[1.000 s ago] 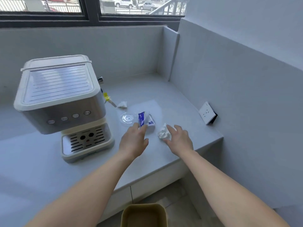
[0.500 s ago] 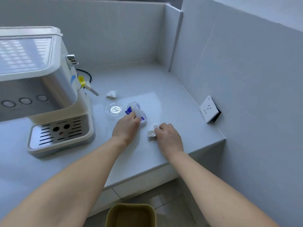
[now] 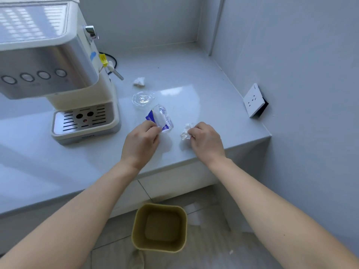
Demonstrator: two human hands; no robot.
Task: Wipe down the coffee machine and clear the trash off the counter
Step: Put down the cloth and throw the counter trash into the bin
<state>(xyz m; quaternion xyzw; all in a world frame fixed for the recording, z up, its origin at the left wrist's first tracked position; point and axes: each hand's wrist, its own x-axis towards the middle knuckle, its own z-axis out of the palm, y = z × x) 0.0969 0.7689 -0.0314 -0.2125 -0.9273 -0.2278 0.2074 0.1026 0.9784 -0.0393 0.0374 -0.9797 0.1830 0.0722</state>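
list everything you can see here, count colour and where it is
coffee machine: 1, cream and silver, left on the counter
steam wand: 1, white with a yellow tag, machine's right side
far tissue wad: 1, white, on the counter right of the wand
plastic lid: 1, clear, on the counter nearer than the far wad
wrapper: 1, clear and blue, beside the lid
near tissue wad: 1, white, near the counter's front edge
wall socket: 1, white, right wall
bin: 1, tan, on the floor below the counter
counter: 1, pale grey
left hand: 1, pinches the wrapper
right hand: 1, grips the near wad
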